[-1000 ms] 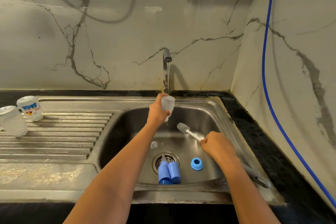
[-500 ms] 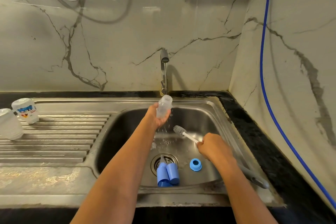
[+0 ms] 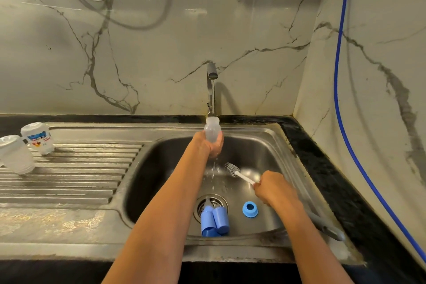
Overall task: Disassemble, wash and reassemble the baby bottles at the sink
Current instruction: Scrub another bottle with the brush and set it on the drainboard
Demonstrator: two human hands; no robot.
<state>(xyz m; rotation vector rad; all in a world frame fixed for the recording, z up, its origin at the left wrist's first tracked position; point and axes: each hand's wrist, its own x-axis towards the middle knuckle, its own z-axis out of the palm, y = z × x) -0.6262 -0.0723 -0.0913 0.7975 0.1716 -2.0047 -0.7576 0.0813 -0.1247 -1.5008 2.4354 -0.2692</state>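
My left hand (image 3: 208,145) grips a small clear baby bottle body (image 3: 212,130) upright under the tap (image 3: 211,76), mouth up; water drips from below my hand into the sink (image 3: 161,168). Lower and to the right, my right hand (image 3: 274,189) holds the white handle of a bottle brush (image 3: 232,169), bristle head pointing up-left over the basin. Two blue caps (image 3: 214,220) lie over the drain with a clear teat (image 3: 206,203) beside them. A blue screw ring (image 3: 250,209) lies on the basin floor to their right.
Two clear bottle bodies stand inverted on the ribbed draining board at far left, one printed (image 3: 38,137) and one plain (image 3: 16,154). A grey handled tool (image 3: 327,228) lies on the sink's right rim. A blue hose (image 3: 341,99) runs down the right wall.
My left hand turned the bottle from tilted down to upright and raised it to the tap. Water now splashes below it. The brush hand stayed nearly still.
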